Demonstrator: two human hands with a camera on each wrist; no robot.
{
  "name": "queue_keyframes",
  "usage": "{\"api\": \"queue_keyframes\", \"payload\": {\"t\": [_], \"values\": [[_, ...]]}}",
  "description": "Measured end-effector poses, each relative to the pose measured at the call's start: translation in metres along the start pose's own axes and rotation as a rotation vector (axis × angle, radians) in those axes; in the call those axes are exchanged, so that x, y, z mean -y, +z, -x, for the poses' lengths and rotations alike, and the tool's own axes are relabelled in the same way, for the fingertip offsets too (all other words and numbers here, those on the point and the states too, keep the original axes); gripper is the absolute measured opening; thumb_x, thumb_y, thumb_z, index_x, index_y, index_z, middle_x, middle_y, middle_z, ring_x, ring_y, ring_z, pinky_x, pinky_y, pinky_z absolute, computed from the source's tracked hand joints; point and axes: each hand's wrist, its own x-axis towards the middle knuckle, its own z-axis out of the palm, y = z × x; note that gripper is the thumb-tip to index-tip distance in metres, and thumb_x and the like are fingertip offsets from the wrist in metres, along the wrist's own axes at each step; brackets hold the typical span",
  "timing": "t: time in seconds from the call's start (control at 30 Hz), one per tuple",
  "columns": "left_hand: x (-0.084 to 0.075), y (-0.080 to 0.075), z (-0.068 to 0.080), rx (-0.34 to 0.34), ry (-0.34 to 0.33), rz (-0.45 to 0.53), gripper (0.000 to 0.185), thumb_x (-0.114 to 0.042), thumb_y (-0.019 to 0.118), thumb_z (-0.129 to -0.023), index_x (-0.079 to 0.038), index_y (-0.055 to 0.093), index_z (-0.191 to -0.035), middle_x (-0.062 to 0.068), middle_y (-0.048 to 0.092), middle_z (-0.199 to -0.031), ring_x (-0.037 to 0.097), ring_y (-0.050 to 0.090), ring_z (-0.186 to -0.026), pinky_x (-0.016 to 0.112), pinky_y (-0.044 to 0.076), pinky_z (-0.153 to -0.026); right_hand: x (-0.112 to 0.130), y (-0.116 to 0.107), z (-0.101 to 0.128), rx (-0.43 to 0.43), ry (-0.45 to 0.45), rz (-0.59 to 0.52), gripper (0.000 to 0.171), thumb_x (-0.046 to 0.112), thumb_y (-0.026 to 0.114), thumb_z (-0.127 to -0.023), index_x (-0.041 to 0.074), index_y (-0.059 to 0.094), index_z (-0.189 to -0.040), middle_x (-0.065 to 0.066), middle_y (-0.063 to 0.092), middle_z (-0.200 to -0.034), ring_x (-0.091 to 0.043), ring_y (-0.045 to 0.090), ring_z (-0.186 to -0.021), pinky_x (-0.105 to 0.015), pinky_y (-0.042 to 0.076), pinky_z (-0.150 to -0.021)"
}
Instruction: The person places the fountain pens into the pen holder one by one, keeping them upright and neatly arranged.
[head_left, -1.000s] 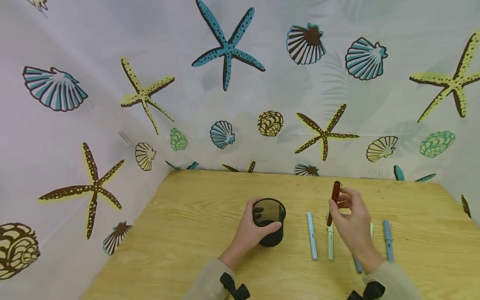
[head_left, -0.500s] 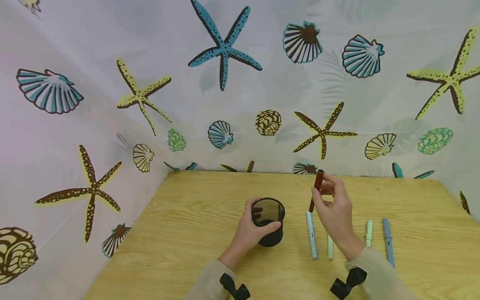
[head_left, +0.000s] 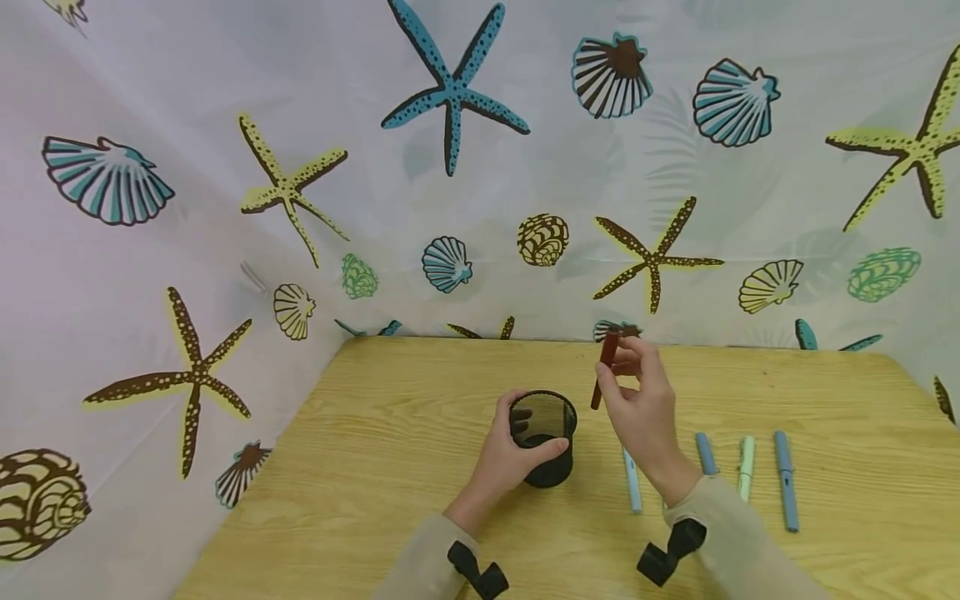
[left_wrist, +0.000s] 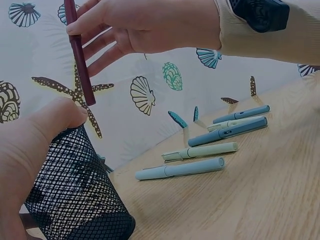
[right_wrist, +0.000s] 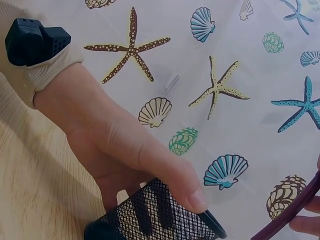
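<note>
My left hand [head_left: 512, 446] grips a black mesh pen cup [head_left: 551, 473], its thumb across the near side and its fingers round the far left. The cup stands upright on the table with no pen in it. My right hand [head_left: 643, 404] pinches a dark red pen [head_left: 606, 371] between thumb and fingers. That pen hangs nearly upright, slightly tilted, up and to the right of the cup's rim, apart from it. In the left wrist view, the red pen's [left_wrist: 82, 70] lower end hangs above the cup [left_wrist: 82, 185]. In the right wrist view, the left thumb presses the mesh cup [right_wrist: 160, 215].
On the wooden table [head_left: 360, 467], a light blue pen [left_wrist: 180, 169], a light green pen [left_wrist: 200, 151], a blue pen [left_wrist: 227, 131] and others lie in a row to the cup's right. A printed cloth [head_left: 495, 200] hangs behind and at the left.
My right hand has carried the red pen leftward and slightly up, from above the row of pens to near the cup. My left hand stays on the cup.
</note>
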Motion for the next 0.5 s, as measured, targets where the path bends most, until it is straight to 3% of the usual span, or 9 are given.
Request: {"api": "queue_keyframes", "payload": {"t": [0.2,0.33,0.5], "values": [[0.003,0.001,-0.002,-0.011,-0.012,0.007,0.082,-0.042,0.078,-0.073,-0.031,0.029,-0.138,0.014,0.042,-0.132,0.032,0.042,-0.120,0.048,0.040,-0.092,0.014,0.009,-0.004,0.009,-0.002,-0.027,0.037,-0.007,0.061,-0.085,-0.003,0.048,-0.120,-0.016,0.056,-0.098,-0.026,0.059,-0.082,-0.017,0.050,-0.063],[0.002,0.001,-0.002,-0.008,-0.007,0.008,0.083,-0.041,0.078,-0.073,-0.027,0.029,-0.139,0.013,0.042,-0.131,0.032,0.042,-0.120,0.048,0.040,-0.093,0.021,0.014,-0.004,0.018,0.011,-0.031,0.037,-0.007,0.061,-0.085,-0.004,0.047,-0.119,-0.017,0.056,-0.098,-0.026,0.059,-0.082,-0.018,0.050,-0.063],[0.002,0.001,-0.002,-0.004,-0.003,0.017,0.084,-0.041,0.078,-0.073,-0.024,0.029,-0.139,0.016,0.042,-0.132,0.033,0.042,-0.120,0.049,0.039,-0.093,0.041,0.019,-0.004,0.039,0.014,-0.040,0.036,-0.013,0.061,-0.083,-0.010,0.047,-0.116,-0.024,0.055,-0.094,-0.032,0.059,-0.079,-0.028,0.053,-0.060]]}}
